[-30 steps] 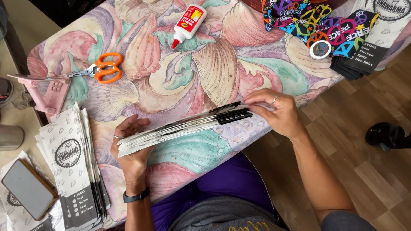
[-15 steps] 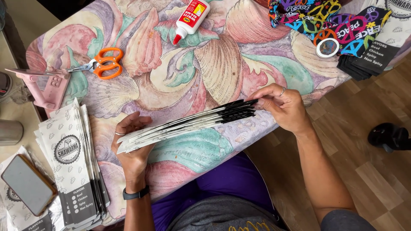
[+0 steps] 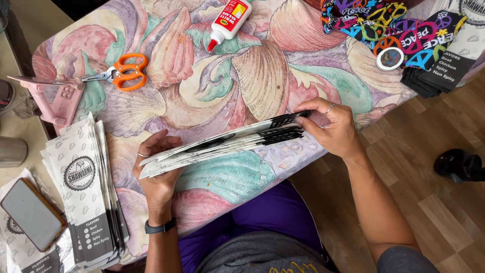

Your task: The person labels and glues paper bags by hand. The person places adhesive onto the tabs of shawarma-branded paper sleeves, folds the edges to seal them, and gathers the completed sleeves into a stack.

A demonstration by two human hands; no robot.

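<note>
Left hand and right hand gripped ends of paper bag stack; light, floppy, slippery; looked best pinched at both ends.

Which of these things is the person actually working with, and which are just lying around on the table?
In hand: stack of paper sleeves, held by left hand and right hand.

Lying about: orange scissors, glue bottle, pink stapler, phone, tape roll, colourful cloth.
</note>
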